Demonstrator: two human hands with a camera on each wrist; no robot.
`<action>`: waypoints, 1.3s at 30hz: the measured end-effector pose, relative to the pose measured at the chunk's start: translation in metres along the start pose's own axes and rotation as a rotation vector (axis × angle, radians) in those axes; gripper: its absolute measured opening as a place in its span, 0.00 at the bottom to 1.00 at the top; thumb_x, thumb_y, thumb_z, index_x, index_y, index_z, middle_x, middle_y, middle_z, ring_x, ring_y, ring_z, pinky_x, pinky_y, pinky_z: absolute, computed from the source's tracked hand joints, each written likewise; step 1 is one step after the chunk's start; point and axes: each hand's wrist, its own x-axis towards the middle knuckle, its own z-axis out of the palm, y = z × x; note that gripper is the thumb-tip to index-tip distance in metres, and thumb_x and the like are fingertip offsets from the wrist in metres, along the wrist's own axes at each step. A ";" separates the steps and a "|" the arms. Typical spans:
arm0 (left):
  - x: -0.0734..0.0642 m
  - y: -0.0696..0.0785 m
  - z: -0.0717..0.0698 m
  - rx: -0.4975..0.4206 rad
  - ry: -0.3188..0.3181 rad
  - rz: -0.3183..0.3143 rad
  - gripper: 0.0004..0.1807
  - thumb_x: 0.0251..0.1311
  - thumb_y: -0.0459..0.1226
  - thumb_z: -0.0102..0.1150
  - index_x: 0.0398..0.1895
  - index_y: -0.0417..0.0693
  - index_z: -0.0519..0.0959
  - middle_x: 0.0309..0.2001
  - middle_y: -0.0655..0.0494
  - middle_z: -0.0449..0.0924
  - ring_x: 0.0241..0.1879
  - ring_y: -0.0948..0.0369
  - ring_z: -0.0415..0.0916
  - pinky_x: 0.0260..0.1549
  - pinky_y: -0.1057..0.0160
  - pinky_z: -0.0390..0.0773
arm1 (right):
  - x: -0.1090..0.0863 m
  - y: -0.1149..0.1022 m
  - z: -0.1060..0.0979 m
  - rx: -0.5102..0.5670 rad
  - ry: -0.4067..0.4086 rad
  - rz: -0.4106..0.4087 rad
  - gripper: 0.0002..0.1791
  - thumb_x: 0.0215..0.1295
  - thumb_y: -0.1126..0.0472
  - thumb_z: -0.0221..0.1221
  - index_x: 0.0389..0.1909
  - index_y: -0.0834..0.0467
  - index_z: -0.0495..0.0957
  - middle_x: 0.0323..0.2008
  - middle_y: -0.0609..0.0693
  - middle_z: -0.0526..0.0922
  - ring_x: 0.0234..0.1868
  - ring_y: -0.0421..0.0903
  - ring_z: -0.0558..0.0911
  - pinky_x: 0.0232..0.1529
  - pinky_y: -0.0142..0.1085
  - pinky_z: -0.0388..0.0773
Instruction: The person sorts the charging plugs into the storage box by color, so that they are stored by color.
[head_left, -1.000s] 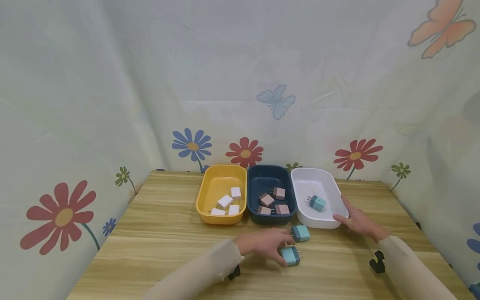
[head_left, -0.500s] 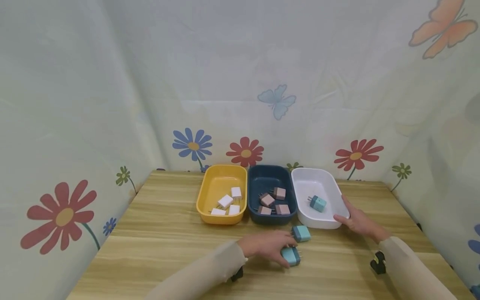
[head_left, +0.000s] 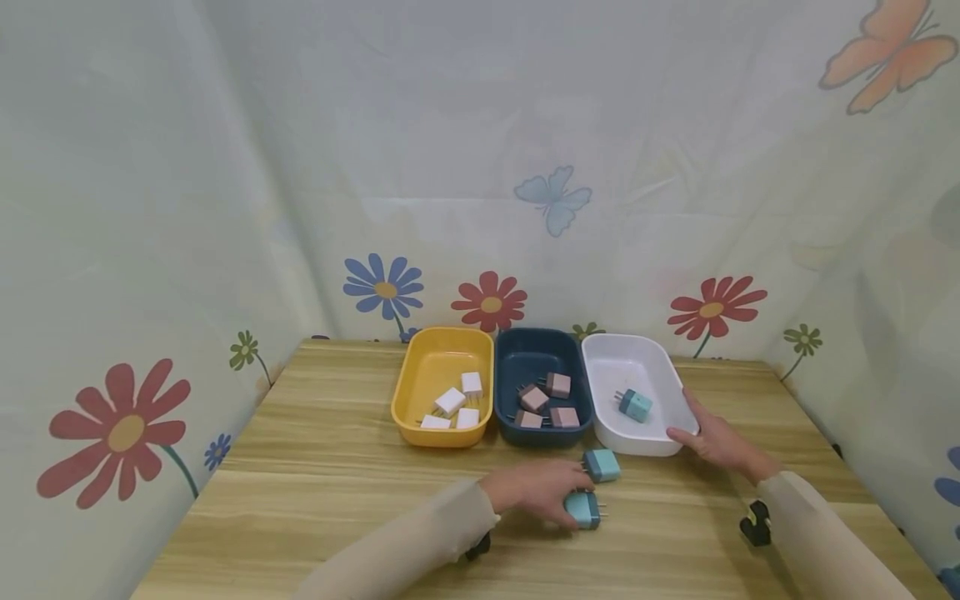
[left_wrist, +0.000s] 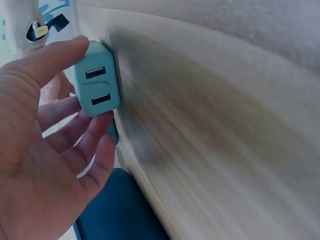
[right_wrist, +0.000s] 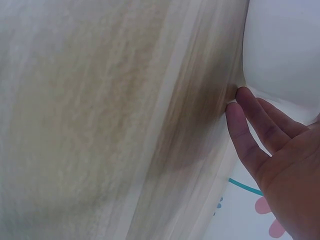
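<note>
On the table in front of the trays, my left hand (head_left: 542,490) pinches a teal USB wall charger (head_left: 583,510) between thumb and fingers. Its two USB ports face the left wrist camera, where the charger (left_wrist: 97,80) lies against the tabletop. Just behind it sits a second teal charger (head_left: 602,466), close to my fingertips. My right hand (head_left: 723,442) touches the front right corner of a white tray (head_left: 648,446) that holds one teal charger (head_left: 636,406). In the right wrist view, the right hand's fingers (right_wrist: 250,145) extend fairly straight beside the tray's wall.
A yellow tray (head_left: 442,439) with several white chargers (head_left: 450,402) stands left of a dark blue tray (head_left: 536,437) with several pinkish-brown chargers (head_left: 558,385). The three trays stand side by side on the wooden table (head_left: 300,500). A flowered cloth (head_left: 450,125) hangs behind.
My left hand has shifted slightly right, and its thumb and fingers have come together on the nearer teal charger. My right hand stays at the white tray.
</note>
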 end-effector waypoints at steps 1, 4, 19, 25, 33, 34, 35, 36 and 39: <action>0.000 0.000 0.000 0.007 -0.001 -0.010 0.28 0.53 0.52 0.67 0.57 0.54 0.74 0.49 0.66 0.72 0.42 0.73 0.67 0.42 0.76 0.70 | 0.000 0.000 0.000 -0.002 0.000 0.000 0.57 0.63 0.40 0.57 0.73 0.56 0.25 0.70 0.71 0.41 0.66 0.74 0.48 0.58 0.69 0.48; 0.001 0.000 0.001 0.035 0.001 -0.040 0.27 0.52 0.53 0.66 0.54 0.56 0.75 0.48 0.67 0.72 0.41 0.73 0.67 0.40 0.75 0.70 | 0.000 -0.002 0.000 -0.002 -0.002 0.007 0.57 0.63 0.40 0.57 0.73 0.57 0.26 0.71 0.71 0.40 0.66 0.74 0.47 0.58 0.69 0.46; -0.002 0.004 -0.004 -0.004 0.048 -0.036 0.25 0.55 0.52 0.63 0.55 0.56 0.75 0.44 0.67 0.70 0.39 0.71 0.66 0.36 0.75 0.69 | -0.003 -0.001 0.003 0.004 0.001 0.004 0.57 0.63 0.41 0.57 0.73 0.56 0.25 0.70 0.72 0.41 0.66 0.75 0.48 0.58 0.69 0.47; 0.000 0.003 -0.006 0.003 0.082 -0.024 0.27 0.55 0.53 0.62 0.58 0.57 0.74 0.46 0.67 0.71 0.39 0.71 0.66 0.36 0.76 0.69 | -0.003 0.002 0.004 0.020 0.002 0.012 0.57 0.62 0.40 0.57 0.73 0.56 0.26 0.70 0.71 0.40 0.66 0.74 0.48 0.58 0.69 0.47; 0.001 0.001 -0.006 0.009 0.069 -0.038 0.28 0.55 0.54 0.62 0.59 0.59 0.73 0.48 0.67 0.71 0.41 0.71 0.66 0.38 0.75 0.70 | -0.002 0.001 0.004 0.038 -0.005 0.022 0.57 0.63 0.40 0.56 0.73 0.57 0.24 0.71 0.71 0.38 0.67 0.74 0.45 0.58 0.68 0.46; 0.001 0.000 -0.006 0.013 0.071 -0.039 0.28 0.55 0.54 0.62 0.59 0.59 0.73 0.48 0.67 0.71 0.41 0.71 0.66 0.37 0.75 0.70 | -0.003 0.000 0.004 0.038 -0.004 0.020 0.57 0.63 0.40 0.57 0.73 0.57 0.25 0.71 0.71 0.39 0.67 0.74 0.46 0.58 0.69 0.46; 0.001 0.000 -0.006 0.019 0.073 -0.040 0.28 0.55 0.54 0.62 0.59 0.60 0.73 0.48 0.67 0.71 0.41 0.71 0.66 0.37 0.75 0.69 | -0.003 0.000 0.004 0.037 -0.002 0.019 0.57 0.63 0.40 0.56 0.73 0.57 0.25 0.71 0.71 0.39 0.67 0.74 0.46 0.58 0.69 0.46; 0.002 0.000 -0.006 0.025 0.079 -0.040 0.28 0.55 0.54 0.62 0.59 0.59 0.73 0.47 0.67 0.71 0.40 0.71 0.66 0.36 0.75 0.69 | -0.003 -0.001 0.003 0.031 0.000 0.018 0.57 0.63 0.39 0.56 0.73 0.57 0.25 0.71 0.71 0.39 0.66 0.74 0.46 0.58 0.69 0.46; 0.003 -0.001 -0.007 0.040 0.101 -0.047 0.27 0.55 0.55 0.62 0.58 0.60 0.74 0.44 0.67 0.70 0.39 0.71 0.66 0.34 0.76 0.69 | -0.003 -0.002 0.002 0.020 0.005 0.012 0.57 0.63 0.40 0.56 0.73 0.56 0.25 0.71 0.71 0.40 0.66 0.74 0.47 0.58 0.69 0.47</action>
